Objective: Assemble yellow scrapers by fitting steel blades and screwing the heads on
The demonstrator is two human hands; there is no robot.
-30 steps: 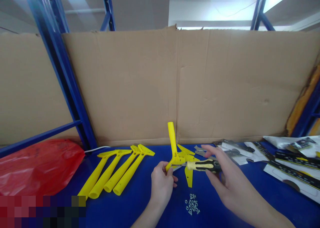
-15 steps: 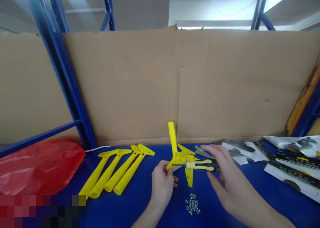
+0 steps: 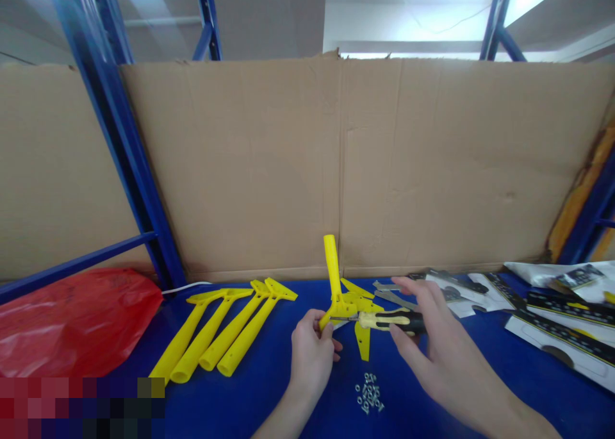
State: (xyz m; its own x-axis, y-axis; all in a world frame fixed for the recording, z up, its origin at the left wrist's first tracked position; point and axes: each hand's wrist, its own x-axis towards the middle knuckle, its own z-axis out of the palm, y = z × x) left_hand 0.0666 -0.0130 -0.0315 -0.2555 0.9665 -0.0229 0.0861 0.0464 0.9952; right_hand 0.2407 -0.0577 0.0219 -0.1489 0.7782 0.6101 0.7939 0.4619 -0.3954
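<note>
My left hand (image 3: 312, 346) pinches the head of a yellow scraper (image 3: 332, 269), whose hollow handle points up. My right hand (image 3: 444, 356) holds the black-and-cream screwdriver (image 3: 391, 321) by its rear end, thumb below and fingers above. The screwdriver lies level, its metal shaft reaching left to the scraper head near my left fingers; the exact contact at the tip is too small to tell. Flat yellow plastic plates (image 3: 362, 344) lie just behind and below the tool. Nearer me is a small pile of screws and nuts (image 3: 369, 394).
Several yellow scraper handles (image 3: 252, 330) lie side by side at left, beside a red plastic bag (image 3: 81, 317). Grey metal blades (image 3: 391, 295) sit behind my right hand. Printed card packages (image 3: 567, 346) cover the right side. A cardboard wall (image 3: 269, 170) closes off the back.
My right thumb has moved left and up against the screwdriver handle, and the fingers have shifted slightly. The handle has turned a little. My left hand and the scraper stay in place.
</note>
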